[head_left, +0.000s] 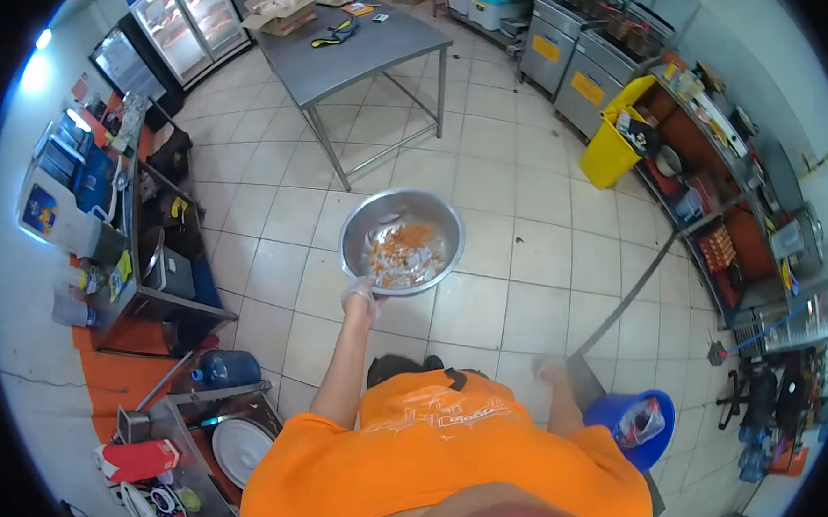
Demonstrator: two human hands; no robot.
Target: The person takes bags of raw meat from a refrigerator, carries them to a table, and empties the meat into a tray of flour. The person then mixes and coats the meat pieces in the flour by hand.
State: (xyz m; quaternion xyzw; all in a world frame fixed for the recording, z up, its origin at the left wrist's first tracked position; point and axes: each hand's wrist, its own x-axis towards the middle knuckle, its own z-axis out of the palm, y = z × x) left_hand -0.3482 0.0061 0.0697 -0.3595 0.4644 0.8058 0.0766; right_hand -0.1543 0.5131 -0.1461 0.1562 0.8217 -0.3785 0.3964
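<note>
One round metal bowl (450, 225), mouth upward, left fingers (362, 285) pinching its near side, right fingers (548, 366) too blurred to tell

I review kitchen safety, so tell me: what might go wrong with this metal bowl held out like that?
Only the left hand is seen holding the metal bowl, at its near edge, so it could tip and spill the orange bits onto the tiled floor. The right hand, blurred and off the bowl, might be slow to steady it.
</note>
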